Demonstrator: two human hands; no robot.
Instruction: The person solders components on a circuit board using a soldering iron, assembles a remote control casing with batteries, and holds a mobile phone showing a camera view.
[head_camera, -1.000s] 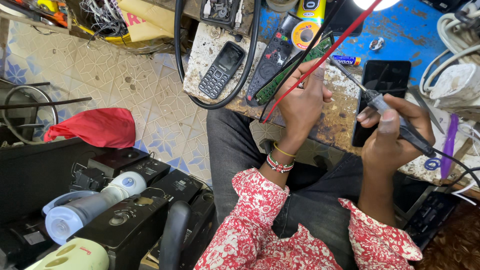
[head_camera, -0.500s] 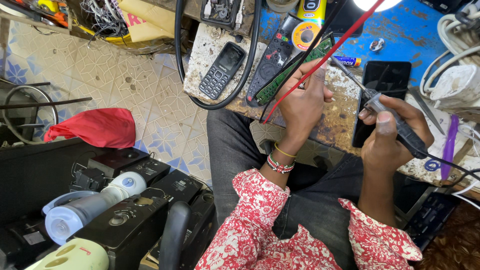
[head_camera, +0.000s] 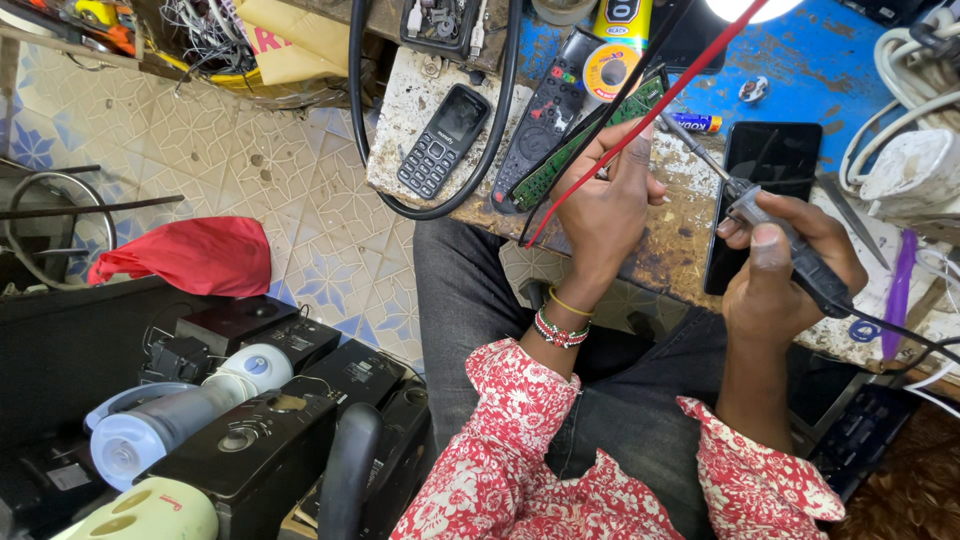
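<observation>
My left hand (head_camera: 612, 200) holds a long green circuit board (head_camera: 590, 140) against the worn workbench (head_camera: 420, 120), fingers pressed on its near end. A red wire (head_camera: 650, 110) and a black wire cross above that hand. My right hand (head_camera: 785, 275) grips a soldering iron (head_camera: 790, 245) with a black handle; its thin metal tip points up and left toward the board. A black smartphone (head_camera: 770, 195) lies face up just beyond my right hand.
A black keypad phone (head_camera: 443, 140), an opened remote control (head_camera: 545, 120), a solder spool (head_camera: 610, 68) and a small battery (head_camera: 695, 123) lie on the bench. A thick black cable (head_camera: 505, 100) loops over its edge. Speakers, a blender (head_camera: 180, 420) and a red cloth (head_camera: 185, 255) fill the floor at left.
My right hand with the soldering iron has shifted slightly; the tip stays aimed at the board. My left hand keeps its hold on the circuit board.
</observation>
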